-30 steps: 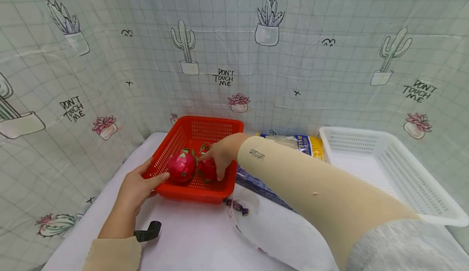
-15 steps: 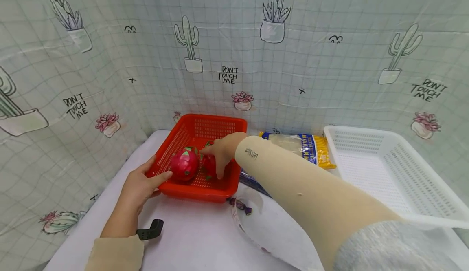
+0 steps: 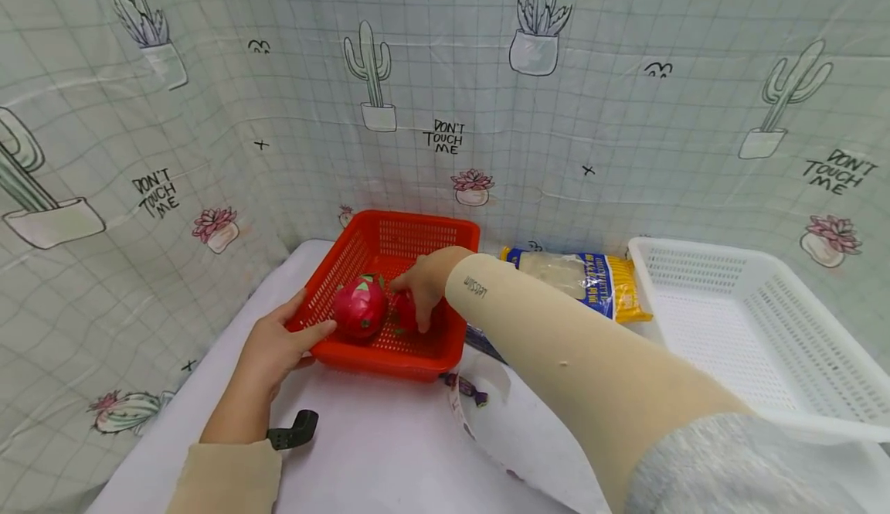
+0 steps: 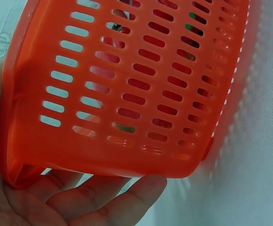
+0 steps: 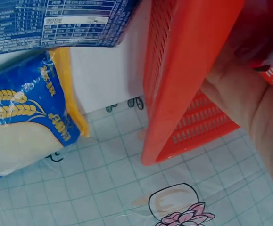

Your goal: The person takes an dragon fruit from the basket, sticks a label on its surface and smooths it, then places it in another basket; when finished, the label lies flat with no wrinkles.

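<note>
In the head view, a red perforated plastic basket [image 3: 378,361] holds two pink dragon fruits with green scales. My left hand [image 3: 274,344] grips its near left corner, thumb over the rim; in the left wrist view the fingers [image 4: 141,197] lie under the rim, against the outer wall. The left dragon fruit [image 3: 359,307] sits near that thumb, untouched. Inside the basket my right hand [image 3: 427,282] reaches down and holds the right dragon fruit [image 3: 405,311], mostly hidden behind the hand. In the right wrist view, dark red dragon fruit skin [image 5: 261,33] shows beyond the hand.
A blue and yellow food packet [image 3: 591,278] lies right of the red basket, partly behind my right forearm. Farther right stands a white perforated basket [image 3: 702,328]. A purple-wrapped candy [image 3: 466,388] sits at the edge of a whitish round dish [image 3: 521,437]. Patterned cloth hangs behind.
The head view has turned slightly, so everything sits farther right. My right hand covers more of the right dragon fruit than before. The left hand keeps its grip on the basket.
</note>
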Demonstrator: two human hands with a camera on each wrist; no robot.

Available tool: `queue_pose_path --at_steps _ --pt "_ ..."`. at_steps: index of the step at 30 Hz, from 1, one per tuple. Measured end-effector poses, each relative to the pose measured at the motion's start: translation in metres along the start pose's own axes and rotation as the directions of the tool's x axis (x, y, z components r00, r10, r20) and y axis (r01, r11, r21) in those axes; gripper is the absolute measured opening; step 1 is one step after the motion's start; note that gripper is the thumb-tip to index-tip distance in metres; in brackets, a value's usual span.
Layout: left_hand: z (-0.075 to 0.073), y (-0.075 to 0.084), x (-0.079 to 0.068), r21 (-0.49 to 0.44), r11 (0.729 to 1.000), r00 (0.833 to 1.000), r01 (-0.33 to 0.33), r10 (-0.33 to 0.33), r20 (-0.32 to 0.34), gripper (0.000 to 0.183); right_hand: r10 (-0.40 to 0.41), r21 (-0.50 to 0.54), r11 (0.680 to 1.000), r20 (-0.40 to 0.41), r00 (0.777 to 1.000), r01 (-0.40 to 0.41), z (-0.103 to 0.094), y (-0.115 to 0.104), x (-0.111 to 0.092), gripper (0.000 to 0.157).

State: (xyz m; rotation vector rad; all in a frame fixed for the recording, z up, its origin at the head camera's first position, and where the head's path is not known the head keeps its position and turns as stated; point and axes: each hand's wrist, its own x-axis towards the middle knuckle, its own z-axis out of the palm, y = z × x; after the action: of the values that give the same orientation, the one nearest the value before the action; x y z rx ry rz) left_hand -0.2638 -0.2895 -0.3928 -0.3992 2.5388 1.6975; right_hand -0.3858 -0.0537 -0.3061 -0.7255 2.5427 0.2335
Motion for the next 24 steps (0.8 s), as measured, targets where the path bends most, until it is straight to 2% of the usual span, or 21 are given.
queue_pose_path --at_steps 8,11,17,21,24 --pt "0.000 0.001 -0.001 0.019 1.000 1.000 0.002 -0.003 0.004 0.100 -0.120 0.032 0.992 0.056 0.991 0.119 0.004 -0.010 -0.003 0.060" --pt "-0.001 0.000 -0.002 0.023 1.000 1.000 0.003 -0.004 0.008 0.099 -0.145 0.048 0.989 0.059 0.988 0.143 0.006 -0.015 -0.010 0.059" --pt "0.000 0.000 -0.005 0.025 1.000 1.000 0.007 -0.008 0.013 0.099 -0.190 -0.030 0.981 0.029 0.981 0.191 0.007 -0.017 -0.023 0.062" --pt "0.001 0.001 -0.004 0.021 1.000 1.000 0.004 -0.004 0.011 0.099 -0.201 -0.066 0.977 0.009 0.979 0.201 0.010 -0.014 -0.021 0.062" --pt "0.003 0.001 -0.003 0.022 1.000 1.000 0.008 -0.008 0.011 0.099 -0.214 -0.015 0.977 0.002 0.977 0.214 0.013 -0.009 -0.015 0.060"
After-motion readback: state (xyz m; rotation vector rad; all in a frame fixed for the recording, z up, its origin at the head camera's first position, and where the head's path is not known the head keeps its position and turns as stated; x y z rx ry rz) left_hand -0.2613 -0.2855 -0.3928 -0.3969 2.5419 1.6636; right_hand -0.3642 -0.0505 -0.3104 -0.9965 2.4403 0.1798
